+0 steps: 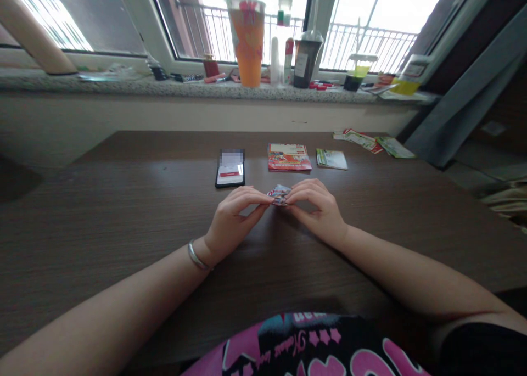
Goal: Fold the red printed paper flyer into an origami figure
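Both my hands meet over the middle of the dark wooden table (123, 211). My left hand (233, 217), with a silver bangle on its wrist, pinches one side of a small folded piece of colourful printed paper (280, 194). From the other side my right hand (319, 208) pinches the same paper, fingers curled. The paper is held just above or on the tabletop; I cannot tell which. Most of it is hidden by my fingertips.
A phone (230, 170) with a lit screen lies beyond my left hand. A red leaflet (289, 157), a green-white leaflet (331, 158) and more leaflets (370, 141) lie further back. The windowsill holds an orange cup (247, 41), a dark drink cup (305, 60), bottles and clutter.
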`<state>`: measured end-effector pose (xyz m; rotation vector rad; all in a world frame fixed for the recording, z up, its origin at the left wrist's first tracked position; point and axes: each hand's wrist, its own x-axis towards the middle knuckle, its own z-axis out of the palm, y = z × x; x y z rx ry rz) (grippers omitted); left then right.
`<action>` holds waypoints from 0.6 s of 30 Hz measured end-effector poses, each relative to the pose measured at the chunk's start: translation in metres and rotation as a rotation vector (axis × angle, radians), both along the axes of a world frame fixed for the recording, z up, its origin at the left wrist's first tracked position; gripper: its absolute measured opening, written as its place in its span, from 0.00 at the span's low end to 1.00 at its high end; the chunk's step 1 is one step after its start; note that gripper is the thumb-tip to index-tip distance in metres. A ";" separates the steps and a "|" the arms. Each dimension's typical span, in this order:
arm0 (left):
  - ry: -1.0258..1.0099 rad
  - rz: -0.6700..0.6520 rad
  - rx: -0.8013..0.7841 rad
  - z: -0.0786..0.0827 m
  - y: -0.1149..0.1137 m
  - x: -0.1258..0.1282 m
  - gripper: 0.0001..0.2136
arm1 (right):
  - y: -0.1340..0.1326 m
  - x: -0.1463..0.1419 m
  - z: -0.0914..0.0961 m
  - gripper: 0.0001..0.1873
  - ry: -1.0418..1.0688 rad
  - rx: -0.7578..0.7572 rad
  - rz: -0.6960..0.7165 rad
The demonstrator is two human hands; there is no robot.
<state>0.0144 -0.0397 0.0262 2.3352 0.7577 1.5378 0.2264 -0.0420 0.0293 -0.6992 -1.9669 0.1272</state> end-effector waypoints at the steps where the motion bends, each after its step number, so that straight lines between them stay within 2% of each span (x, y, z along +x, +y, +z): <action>1: 0.001 0.002 0.000 0.000 0.000 0.000 0.04 | 0.000 0.000 0.000 0.03 0.000 0.000 0.003; 9: 0.158 0.062 0.132 -0.002 0.002 -0.001 0.02 | -0.003 -0.001 0.001 0.02 -0.071 0.017 -0.022; 18: 0.323 0.190 0.256 0.001 -0.002 0.000 0.01 | -0.004 -0.003 -0.003 0.01 -0.115 0.002 -0.040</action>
